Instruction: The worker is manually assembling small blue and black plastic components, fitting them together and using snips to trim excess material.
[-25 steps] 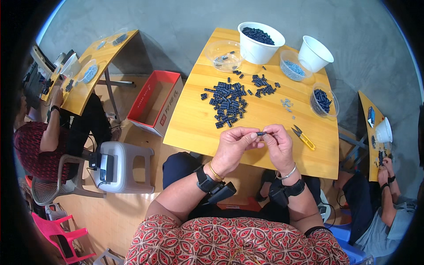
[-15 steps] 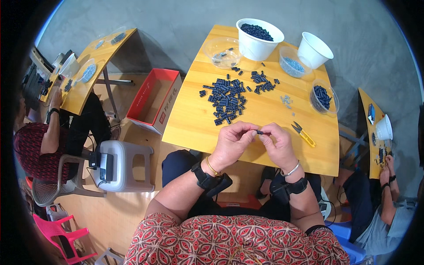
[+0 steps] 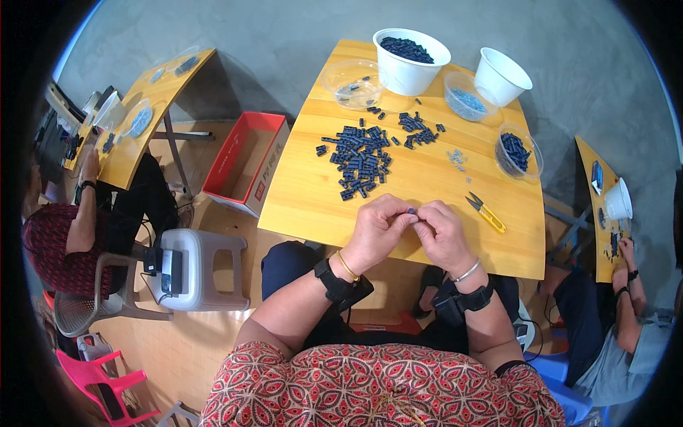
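Above the near edge of the yellow wooden table (image 3: 306,213), my left hand (image 3: 379,229) and my right hand (image 3: 442,235) meet at the fingertips. Both pinch one small black plastic piece (image 3: 412,211), mostly covered by the fingers. Just beyond the hands lies a large heap of black connector-like pieces (image 3: 361,160). A smaller group of black pieces (image 3: 418,134) sits farther back to the right. Several tiny silvery parts (image 3: 457,158) are scattered right of the heap. Yellow-handled thread snips (image 3: 487,213) rest beside my right hand.
Along the table's back stand a white bowl (image 3: 407,81) of black pieces, a clear tub (image 3: 341,99), a tub of silvery bits (image 3: 466,107) and a tilted white bowl (image 3: 502,77). A clear tub (image 3: 518,153) holds black pieces. A red box (image 3: 245,160) sits on the floor. Co-workers sit at both sides.
The fingertips have drawn closer around the small black piece, so less of it shows. The table and its contents appear shifted slightly leftward in view.
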